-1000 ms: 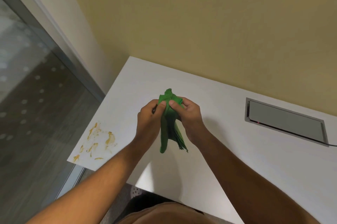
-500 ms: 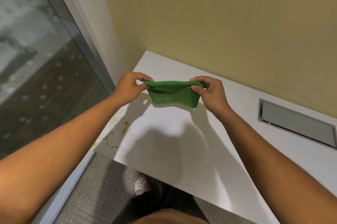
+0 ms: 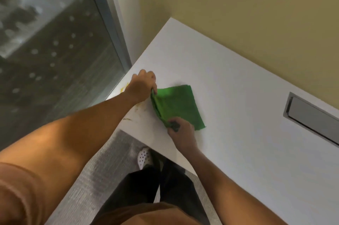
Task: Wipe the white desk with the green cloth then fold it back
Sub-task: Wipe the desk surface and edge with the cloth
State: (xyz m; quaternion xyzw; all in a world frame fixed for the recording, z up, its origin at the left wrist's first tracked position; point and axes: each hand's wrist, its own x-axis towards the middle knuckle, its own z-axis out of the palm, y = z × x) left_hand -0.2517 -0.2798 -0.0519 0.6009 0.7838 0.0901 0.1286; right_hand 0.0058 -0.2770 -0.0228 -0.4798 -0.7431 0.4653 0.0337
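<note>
Lowered from mid-air, where both hands held it stretched between them half a second ago, the green cloth (image 3: 177, 106) now lies on the white desk (image 3: 247, 118) at the centre of the frame, folded into a rough rectangle, its far corner pointing toward the upper right and its near corner toward the lower right. Yellow wall (image 3: 247, 14) fills the upper right of the frame, and a glass panel (image 3: 51, 45) with pale dots takes up the upper left, beside the desk's left end. The desk runs from the upper centre down to the lower right. A person's left arm crosses from the lower left; the left hand (image 3: 142, 87) is closed in a pinch on the cloth's left-hand corner, just right of the desk's left edge. The right hand (image 3: 180, 132), reaching up from the lower right, pinches the cloth's near left corner, so the gathered left edge runs between the two grips. Dark trousers (image 3: 150, 188) and a white perforated shoe (image 3: 145, 157) show at the lower centre over grey carpet (image 3: 88, 179). A metal cable hatch (image 3: 311, 116) sits flush in the desk at the right edge of the frame, well apart from the cloth. Yellowish smears (image 3: 136, 108) mark the desk beside the left wrist, near the left edge
</note>
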